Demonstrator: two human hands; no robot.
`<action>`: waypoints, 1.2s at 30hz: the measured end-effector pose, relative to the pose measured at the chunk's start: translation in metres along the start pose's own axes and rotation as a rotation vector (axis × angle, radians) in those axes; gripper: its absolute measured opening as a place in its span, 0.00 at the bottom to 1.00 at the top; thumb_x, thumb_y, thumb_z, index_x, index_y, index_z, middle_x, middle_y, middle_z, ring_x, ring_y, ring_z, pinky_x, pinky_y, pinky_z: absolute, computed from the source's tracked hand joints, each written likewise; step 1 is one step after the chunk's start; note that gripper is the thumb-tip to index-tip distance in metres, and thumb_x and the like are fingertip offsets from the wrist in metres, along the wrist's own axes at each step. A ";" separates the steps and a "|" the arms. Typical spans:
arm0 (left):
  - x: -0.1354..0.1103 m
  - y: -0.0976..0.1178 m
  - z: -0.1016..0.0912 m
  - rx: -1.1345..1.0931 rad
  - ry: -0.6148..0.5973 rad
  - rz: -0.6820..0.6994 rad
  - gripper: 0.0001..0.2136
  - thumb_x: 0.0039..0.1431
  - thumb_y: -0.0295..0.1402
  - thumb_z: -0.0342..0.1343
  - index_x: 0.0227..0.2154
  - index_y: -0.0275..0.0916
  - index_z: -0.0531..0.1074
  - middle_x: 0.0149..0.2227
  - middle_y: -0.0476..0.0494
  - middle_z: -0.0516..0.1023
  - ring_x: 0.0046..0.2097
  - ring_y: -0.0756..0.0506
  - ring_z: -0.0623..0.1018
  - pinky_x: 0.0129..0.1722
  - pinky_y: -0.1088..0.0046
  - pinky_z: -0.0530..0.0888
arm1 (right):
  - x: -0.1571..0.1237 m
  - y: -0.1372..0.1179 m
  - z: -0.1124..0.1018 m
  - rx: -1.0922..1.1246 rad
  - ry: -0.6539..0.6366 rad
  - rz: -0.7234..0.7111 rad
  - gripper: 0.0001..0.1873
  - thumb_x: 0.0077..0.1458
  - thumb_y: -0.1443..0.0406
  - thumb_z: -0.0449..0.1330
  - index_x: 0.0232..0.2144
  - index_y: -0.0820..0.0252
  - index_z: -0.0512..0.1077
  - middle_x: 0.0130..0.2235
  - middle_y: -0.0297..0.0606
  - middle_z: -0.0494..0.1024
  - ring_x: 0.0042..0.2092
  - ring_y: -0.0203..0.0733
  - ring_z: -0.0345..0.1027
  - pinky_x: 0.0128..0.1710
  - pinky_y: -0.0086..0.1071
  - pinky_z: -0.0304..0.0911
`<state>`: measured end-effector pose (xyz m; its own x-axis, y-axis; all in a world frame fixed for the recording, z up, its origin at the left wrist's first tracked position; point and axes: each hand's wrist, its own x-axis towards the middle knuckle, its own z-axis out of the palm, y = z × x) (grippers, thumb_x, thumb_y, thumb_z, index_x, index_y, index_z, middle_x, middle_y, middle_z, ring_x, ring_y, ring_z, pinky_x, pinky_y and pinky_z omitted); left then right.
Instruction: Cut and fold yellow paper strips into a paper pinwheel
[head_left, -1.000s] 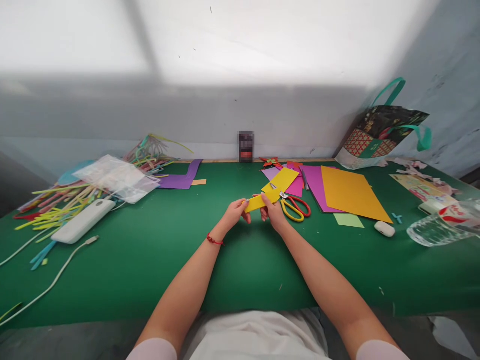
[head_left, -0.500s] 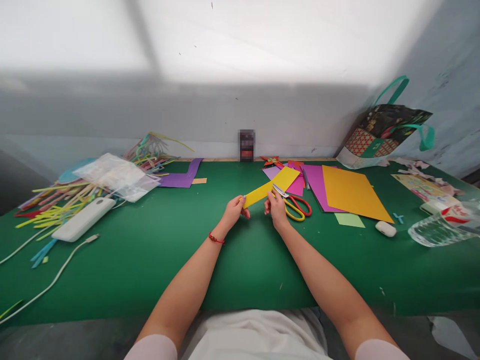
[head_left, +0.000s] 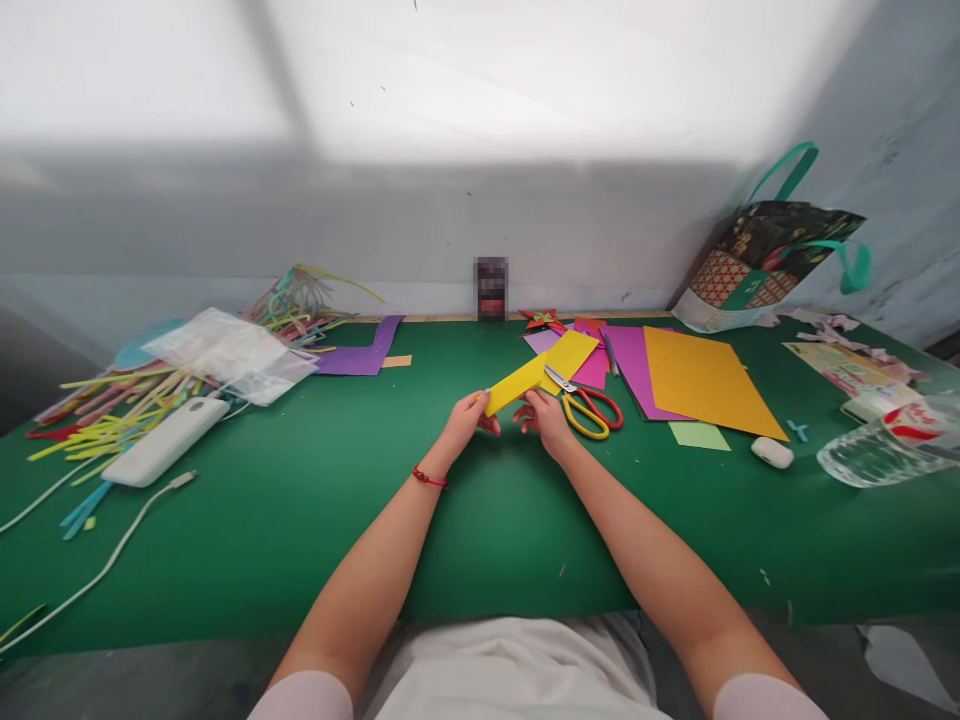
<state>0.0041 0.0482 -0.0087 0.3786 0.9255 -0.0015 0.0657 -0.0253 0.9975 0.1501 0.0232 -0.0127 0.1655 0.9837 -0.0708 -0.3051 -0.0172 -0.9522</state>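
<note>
Yellow paper strip [head_left: 516,385], above the worktop [head_left: 315,560], nearer its back edge: we judge it light, easily creased, best held endwise. Left hand [head_left: 466,422] pinches its near end; right hand [head_left: 551,422] grip loosely parted.

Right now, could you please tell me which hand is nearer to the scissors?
Right hand: it is close beside the scissors; the left hand is farther left, holding yellow paper.
</note>
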 end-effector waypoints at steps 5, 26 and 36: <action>-0.001 -0.007 0.001 0.165 0.093 0.086 0.15 0.52 0.42 0.53 0.38 0.37 0.67 0.31 0.45 0.76 0.28 0.47 0.76 0.27 0.74 0.70 | 0.001 0.000 -0.001 -0.034 0.027 -0.032 0.13 0.40 0.56 0.59 0.24 0.62 0.69 0.29 0.38 0.75 0.16 0.31 0.62 0.12 0.26 0.55; -0.011 -0.002 0.007 0.604 0.091 0.310 0.14 0.50 0.27 0.53 0.42 0.37 0.68 0.41 0.40 0.76 0.41 0.43 0.76 0.42 0.66 0.72 | -0.015 0.001 0.002 -0.626 -0.058 -0.368 0.16 0.52 0.53 0.52 0.28 0.58 0.69 0.17 0.29 0.67 0.18 0.36 0.62 0.22 0.30 0.59; 0.000 -0.015 0.007 0.192 0.096 0.344 0.19 0.50 0.24 0.51 0.47 0.37 0.63 0.55 0.35 0.65 0.51 0.44 0.72 0.51 0.65 0.68 | -0.013 -0.001 0.001 -0.567 0.073 -0.320 0.18 0.52 0.52 0.52 0.23 0.60 0.71 0.16 0.32 0.69 0.17 0.37 0.61 0.20 0.31 0.58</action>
<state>0.0098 0.0461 -0.0241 0.3211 0.8817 0.3456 0.1251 -0.4012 0.9074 0.1471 0.0106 -0.0107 0.2352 0.9417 0.2407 0.3086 0.1625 -0.9372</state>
